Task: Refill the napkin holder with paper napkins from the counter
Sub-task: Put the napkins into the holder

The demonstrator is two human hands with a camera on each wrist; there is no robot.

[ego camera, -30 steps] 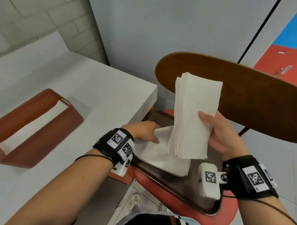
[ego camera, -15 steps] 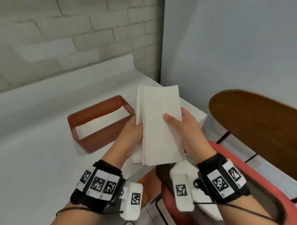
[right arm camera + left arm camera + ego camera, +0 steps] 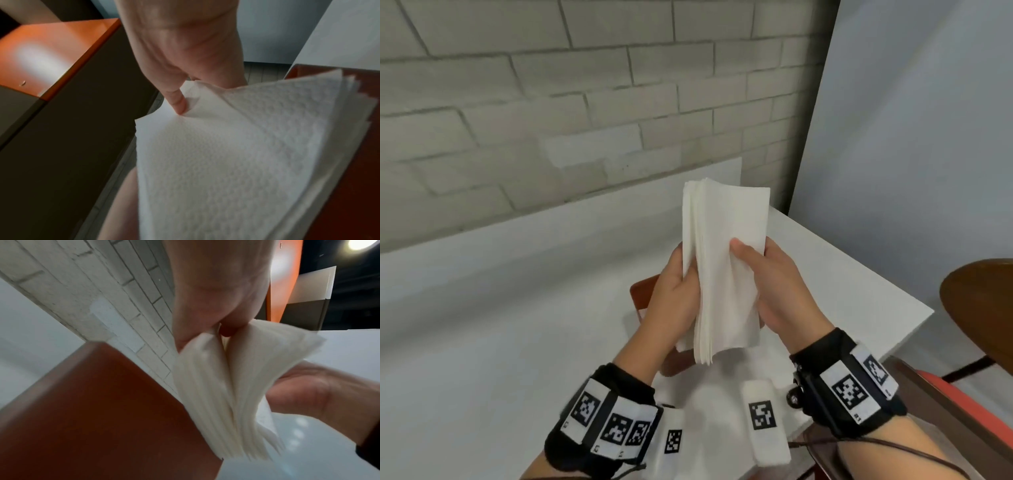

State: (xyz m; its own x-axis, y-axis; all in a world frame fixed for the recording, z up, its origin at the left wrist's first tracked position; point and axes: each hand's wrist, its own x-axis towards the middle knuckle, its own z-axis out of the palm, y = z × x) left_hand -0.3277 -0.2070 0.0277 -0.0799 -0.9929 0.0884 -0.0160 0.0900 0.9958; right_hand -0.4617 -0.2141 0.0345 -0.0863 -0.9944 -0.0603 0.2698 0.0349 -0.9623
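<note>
Head view: both hands hold one stack of napkins [image 3: 726,263] upright above the table [image 3: 500,308], right over the holder.
Napkins: white folded paper, a thick sheaf of many plies; the face is finely dimpled in the right wrist view [image 3: 236,154]; the lower edges fan apart slightly in the left wrist view [image 3: 222,394].
Left hand [image 3: 674,301]: grip closed on the stack's left edge, fingers curled into the plies, one fingertip wedged between them.
Right hand [image 3: 774,291]: grip closed on the right side, thumb pressed across the front face, fingers behind.
Holder [image 3: 642,296]: reddish-brown, smooth, open-topped box with rounded corners; mostly hidden behind hands and stack in the head view; its wall fills the lower left of the left wrist view [image 3: 92,410]. Contents cannot be told from here.
Step in hand (judgement): squaring the stack, then lowering it into the holder.
How to do it well (judgement): pull the wedged fingertip out so the plies close; tap the bottom edge even; turn the stack to match the long opening; lower it with light side pressure, since soft paper buckles and loose plies may catch the rim.
Surroundings: smooth white table; pale brick wall [image 3: 551,102] behind; dark wooden chair back [image 3: 979,301] at right.
</note>
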